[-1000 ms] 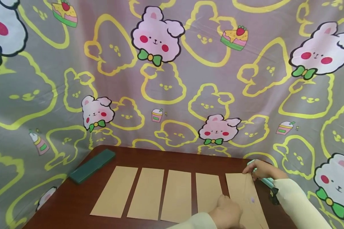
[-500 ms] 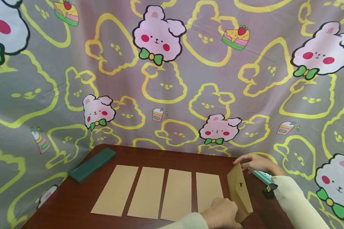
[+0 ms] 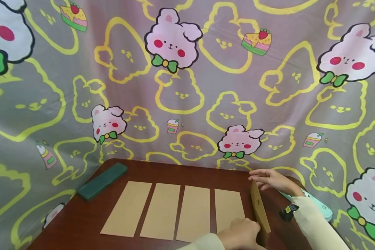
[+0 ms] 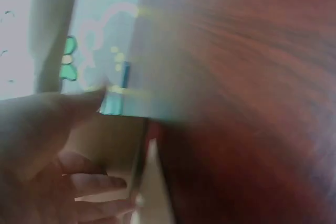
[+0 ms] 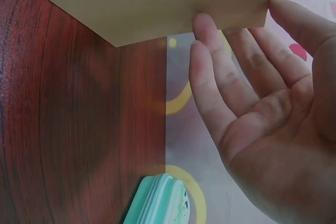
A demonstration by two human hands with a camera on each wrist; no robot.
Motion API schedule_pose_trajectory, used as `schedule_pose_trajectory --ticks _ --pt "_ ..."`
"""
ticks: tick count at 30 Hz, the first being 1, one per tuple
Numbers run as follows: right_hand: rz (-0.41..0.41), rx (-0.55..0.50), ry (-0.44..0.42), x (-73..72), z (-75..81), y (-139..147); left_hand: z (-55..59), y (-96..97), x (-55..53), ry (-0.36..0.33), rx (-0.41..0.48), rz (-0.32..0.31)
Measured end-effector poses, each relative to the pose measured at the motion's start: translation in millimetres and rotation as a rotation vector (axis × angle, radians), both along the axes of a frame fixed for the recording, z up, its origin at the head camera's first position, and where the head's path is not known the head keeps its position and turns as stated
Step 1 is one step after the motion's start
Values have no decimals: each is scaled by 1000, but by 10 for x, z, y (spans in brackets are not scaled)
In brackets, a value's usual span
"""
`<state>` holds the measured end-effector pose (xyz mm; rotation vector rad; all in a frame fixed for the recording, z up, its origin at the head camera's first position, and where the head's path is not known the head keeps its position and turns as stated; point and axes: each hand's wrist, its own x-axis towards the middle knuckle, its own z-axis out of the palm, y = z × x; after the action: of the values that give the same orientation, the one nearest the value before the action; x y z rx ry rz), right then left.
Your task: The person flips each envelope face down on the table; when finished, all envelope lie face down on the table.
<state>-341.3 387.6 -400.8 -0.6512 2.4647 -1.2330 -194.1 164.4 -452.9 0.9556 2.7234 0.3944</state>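
Observation:
A brown paper envelope (image 3: pixel 259 206) stands tilted up on its long edge at the right of the table, beside a row of flat ones. My left hand (image 3: pixel 242 233) holds its near end low down, fingers curled against the paper. My right hand (image 3: pixel 276 180) holds the far end between thumb and fingertips. In the right wrist view, the envelope (image 5: pixel 173 3) has its corner by my thumb, and two fingertips lie on its face. The left wrist view is blurred; there my left hand (image 4: pixel 47 150) has fingertips right at the envelope's pale edge (image 4: pixel 153 190).
Several flat brown envelopes (image 3: pixel 162 211) lie in a row across the dark wooden table (image 3: pixel 187 173). A long dark green box (image 3: pixel 103 181) lies at the back left. Behind my right forearm is a mint-green case (image 3: pixel 320 205). A rabbit-print curtain (image 3: pixel 187 86) hangs behind the table.
The envelope at the right has gone from lying flat to standing on its edge, its clasped flap side having swung past view. My right hand has moved left with its far end.

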Motion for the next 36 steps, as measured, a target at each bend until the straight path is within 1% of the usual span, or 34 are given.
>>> schedule_pose_trajectory --ticks 3,5,6,8,10,12,15,17,19,22,24,27,30,33,36 --pt "-1 4 3 11 29 -5 160 -84 -7 -39 95 44" --pt "-5 2 -1 10 36 14 284 -106 9 -48 136 92" --pt "-4 -3 -7 6 34 26 338 -104 21 -45 137 116" --pt "5 -17 -21 -10 21 56 431 -98 49 -40 110 150" --pt "3 -15 -26 -15 10 74 496 -83 79 -43 77 166" --pt "6 -15 -28 -15 -2 84 532 -62 89 -42 72 170" --pt "3 -12 -26 -8 -10 82 549 -19 66 3 105 152" --pt "9 -8 -23 -3 -11 71 543 2 46 43 133 134" --pt "14 -6 -22 2 -8 63 530 12 31 68 159 110" --pt "19 -11 -21 5 -11 81 512 22 19 74 194 89" --pt "46 -48 -42 -3 -43 111 501 17 12 65 209 84" --pt "86 -110 -98 -29 -127 168 490 -1 -3 44 220 79" --pt "94 -143 -143 -70 -251 171 476 -37 -25 35 235 83" --pt "81 -137 -147 -91 -394 100 458 -74 -38 35 255 87" --pt "60 -95 -133 -70 -533 31 453 -71 -33 29 258 81"
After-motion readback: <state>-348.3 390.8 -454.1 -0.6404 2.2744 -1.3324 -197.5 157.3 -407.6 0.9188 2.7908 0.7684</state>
